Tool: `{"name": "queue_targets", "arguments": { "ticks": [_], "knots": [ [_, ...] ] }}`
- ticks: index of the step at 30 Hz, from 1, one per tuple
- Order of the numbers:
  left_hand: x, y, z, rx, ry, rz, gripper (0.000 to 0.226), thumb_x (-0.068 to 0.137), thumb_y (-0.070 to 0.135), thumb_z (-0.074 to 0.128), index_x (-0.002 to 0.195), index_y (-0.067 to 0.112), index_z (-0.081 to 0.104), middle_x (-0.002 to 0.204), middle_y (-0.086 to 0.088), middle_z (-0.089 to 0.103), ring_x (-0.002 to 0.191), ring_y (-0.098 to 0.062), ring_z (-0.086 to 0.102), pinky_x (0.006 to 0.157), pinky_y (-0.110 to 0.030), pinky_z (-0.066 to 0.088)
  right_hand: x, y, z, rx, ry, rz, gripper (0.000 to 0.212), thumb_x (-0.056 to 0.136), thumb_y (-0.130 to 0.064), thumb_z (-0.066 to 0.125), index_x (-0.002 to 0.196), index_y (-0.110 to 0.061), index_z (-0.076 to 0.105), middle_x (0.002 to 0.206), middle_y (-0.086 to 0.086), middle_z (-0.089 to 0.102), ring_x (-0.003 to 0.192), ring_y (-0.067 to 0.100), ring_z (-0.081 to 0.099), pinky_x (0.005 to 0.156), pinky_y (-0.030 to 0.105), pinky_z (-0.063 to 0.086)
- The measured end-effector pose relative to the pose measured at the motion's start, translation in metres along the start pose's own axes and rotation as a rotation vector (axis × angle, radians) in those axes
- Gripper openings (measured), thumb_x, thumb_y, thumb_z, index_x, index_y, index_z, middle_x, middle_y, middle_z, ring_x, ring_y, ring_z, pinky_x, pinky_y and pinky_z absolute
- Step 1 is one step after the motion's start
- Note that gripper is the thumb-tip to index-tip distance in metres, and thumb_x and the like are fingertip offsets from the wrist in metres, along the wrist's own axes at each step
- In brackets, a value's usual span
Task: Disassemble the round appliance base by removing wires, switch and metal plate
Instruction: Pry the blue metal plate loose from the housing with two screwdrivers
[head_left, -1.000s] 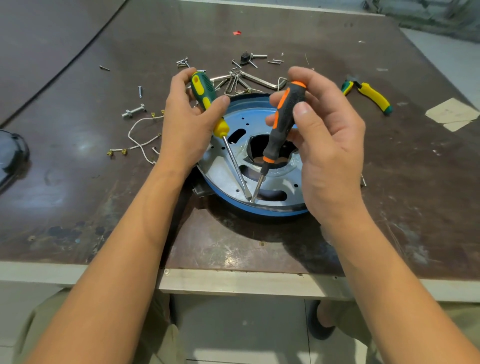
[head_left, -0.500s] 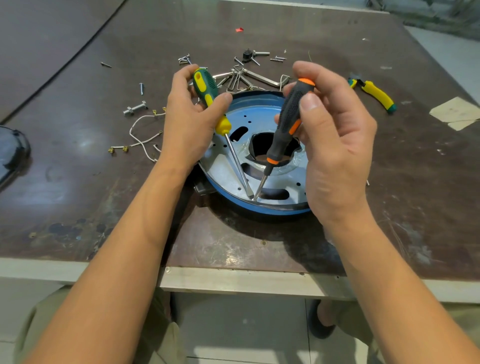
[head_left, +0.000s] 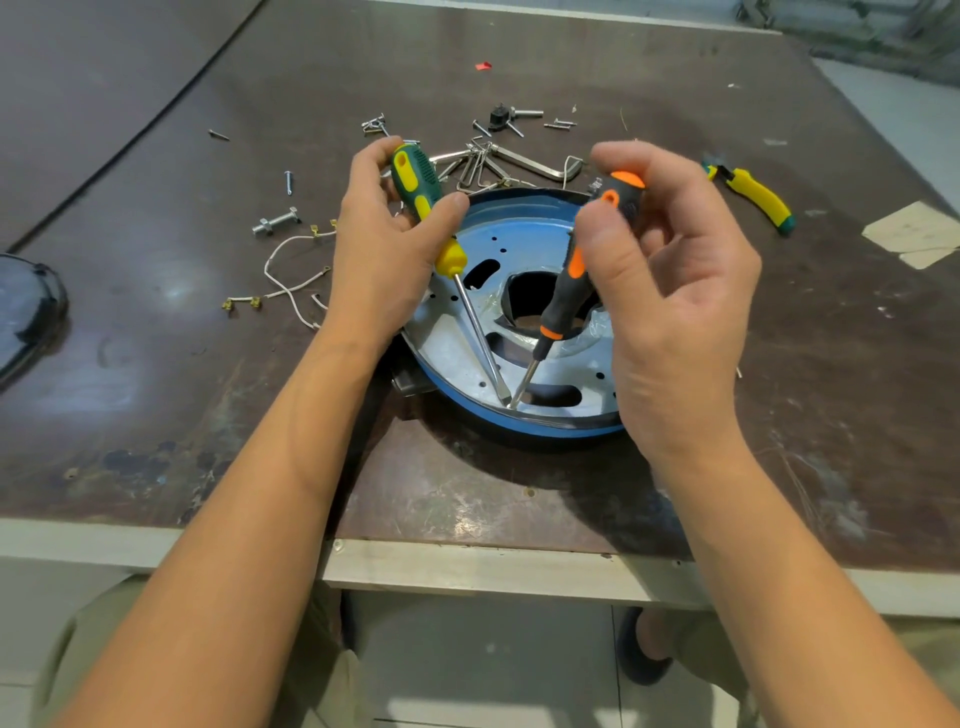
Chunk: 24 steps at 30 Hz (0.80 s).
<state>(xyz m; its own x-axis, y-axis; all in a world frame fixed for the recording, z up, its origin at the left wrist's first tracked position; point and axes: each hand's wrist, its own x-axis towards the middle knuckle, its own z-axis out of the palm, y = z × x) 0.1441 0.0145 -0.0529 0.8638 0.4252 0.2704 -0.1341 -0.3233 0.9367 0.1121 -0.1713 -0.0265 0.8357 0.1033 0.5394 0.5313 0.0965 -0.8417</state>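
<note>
The round blue appliance base (head_left: 524, 427) lies on the brown table, with its perforated metal plate (head_left: 452, 343) seated inside. My left hand (head_left: 384, 249) grips a green-and-yellow screwdriver (head_left: 415, 192). My right hand (head_left: 670, 291) holds a black-and-orange screwdriver (head_left: 569, 291). Both shafts slant down and their tips meet at the plate's near rim, just inside the blue edge. White wires (head_left: 291, 280) with brass terminals lie loose on the table left of the base.
Hex keys (head_left: 498, 163), screws and a bolt (head_left: 275, 222) are scattered behind the base. A yellow-and-green tool (head_left: 753, 195) lies at the right, paper scraps (head_left: 919, 234) beyond it. A dark round object (head_left: 26, 312) sits at the left edge. The table's front edge (head_left: 467, 566) is close.
My right hand rose and shifted right a little, tilting the orange screwdriver's handle. Both tips stay at the plate's near rim. The left hand barely moved.
</note>
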Motion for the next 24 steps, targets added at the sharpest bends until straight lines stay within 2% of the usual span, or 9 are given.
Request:
{"name": "queue_targets", "arguments": {
  "ticks": [2, 4, 8, 9, 13, 15, 17, 21, 24],
  "knots": [
    [-0.0001, -0.0002, 0.0003, -0.005, 0.002, 0.0, 0.061, 0.091, 0.023, 0.073, 0.142, 0.014, 0.042, 0.117, 0.003, 0.059, 0.091, 0.009, 0.062, 0.081, -0.012, 0.051, -0.0009, 0.0005, -0.0001, -0.046, 0.0, -0.032, 0.032, 0.096, -0.005, 0.07, 0.127, -0.002, 0.061, 0.106, 0.012, 0.057, 0.085, 0.003, 0.057, 0.077, 0.018, 0.047],
    [0.0, 0.0001, 0.0006, -0.003, 0.0, 0.0, 0.062, 0.091, 0.025, 0.074, 0.143, 0.015, 0.042, 0.119, 0.003, 0.059, 0.098, 0.003, 0.063, 0.085, -0.015, 0.053, -0.0017, 0.0027, -0.0017, -0.05, -0.015, -0.041, 0.035, 0.097, -0.002, 0.066, 0.132, -0.001, 0.059, 0.103, 0.006, 0.059, 0.086, 0.002, 0.056, 0.079, 0.019, 0.048],
    [0.0004, 0.0004, 0.0002, 0.001, -0.002, 0.0, 0.062, 0.09, 0.025, 0.074, 0.143, 0.016, 0.042, 0.119, 0.004, 0.059, 0.102, -0.001, 0.063, 0.083, -0.012, 0.052, -0.0013, 0.003, -0.0018, 0.008, -0.062, -0.011, 0.038, 0.102, 0.001, 0.049, 0.139, -0.004, 0.052, 0.108, 0.005, 0.062, 0.101, 0.015, 0.06, 0.093, 0.047, 0.056],
    [0.0003, 0.0004, 0.0002, 0.001, -0.002, 0.0, 0.062, 0.09, 0.025, 0.074, 0.142, 0.016, 0.042, 0.118, 0.005, 0.059, 0.1, 0.001, 0.063, 0.083, -0.012, 0.052, -0.0009, 0.0023, -0.0015, 0.028, -0.066, -0.006, 0.037, 0.102, 0.001, 0.048, 0.138, -0.005, 0.052, 0.107, 0.006, 0.062, 0.102, 0.017, 0.06, 0.093, 0.047, 0.056],
    [0.0002, -0.0007, 0.0, 0.002, 0.0, 0.003, 0.061, 0.09, 0.026, 0.074, 0.142, 0.016, 0.042, 0.118, 0.005, 0.059, 0.1, 0.0, 0.064, 0.085, -0.014, 0.053, 0.0003, -0.0002, -0.0005, -0.001, -0.052, -0.026, 0.023, 0.099, -0.001, 0.064, 0.121, -0.001, 0.057, 0.09, -0.003, 0.052, 0.082, 0.002, 0.052, 0.074, 0.013, 0.048],
    [0.0008, -0.001, 0.0, 0.001, 0.001, 0.005, 0.061, 0.09, 0.026, 0.074, 0.142, 0.016, 0.042, 0.119, 0.003, 0.059, 0.103, -0.003, 0.064, 0.086, -0.016, 0.054, 0.0006, -0.0008, -0.0006, -0.013, -0.044, -0.025, 0.026, 0.097, -0.001, 0.068, 0.12, -0.002, 0.057, 0.089, -0.001, 0.05, 0.081, 0.001, 0.051, 0.072, 0.01, 0.047],
    [0.0011, -0.0012, 0.0002, -0.002, 0.0, 0.007, 0.062, 0.09, 0.026, 0.074, 0.142, 0.016, 0.042, 0.121, 0.001, 0.059, 0.106, -0.008, 0.064, 0.088, -0.019, 0.055, 0.0015, 0.0001, -0.0014, -0.016, -0.049, -0.009, 0.029, 0.098, -0.002, 0.067, 0.126, -0.001, 0.058, 0.094, 0.002, 0.054, 0.085, 0.004, 0.054, 0.076, 0.015, 0.05],
    [0.0013, -0.0018, 0.0, 0.0, -0.004, 0.01, 0.062, 0.09, 0.026, 0.074, 0.142, 0.016, 0.042, 0.122, 0.001, 0.059, 0.109, -0.008, 0.063, 0.088, -0.017, 0.054, 0.0001, -0.0009, -0.0001, -0.004, -0.076, 0.001, 0.034, 0.104, 0.002, 0.053, 0.138, 0.0, 0.051, 0.109, 0.01, 0.065, 0.105, 0.019, 0.065, 0.093, 0.041, 0.058],
    [0.0008, -0.0015, -0.0001, -0.006, -0.003, 0.009, 0.062, 0.09, 0.025, 0.074, 0.142, 0.014, 0.043, 0.121, 0.002, 0.059, 0.107, -0.006, 0.063, 0.087, -0.016, 0.053, -0.0007, -0.0013, -0.0004, 0.03, -0.085, 0.018, 0.031, 0.105, 0.002, 0.049, 0.136, 0.002, 0.051, 0.108, 0.016, 0.066, 0.104, 0.018, 0.065, 0.094, 0.043, 0.058]
  ]
}}
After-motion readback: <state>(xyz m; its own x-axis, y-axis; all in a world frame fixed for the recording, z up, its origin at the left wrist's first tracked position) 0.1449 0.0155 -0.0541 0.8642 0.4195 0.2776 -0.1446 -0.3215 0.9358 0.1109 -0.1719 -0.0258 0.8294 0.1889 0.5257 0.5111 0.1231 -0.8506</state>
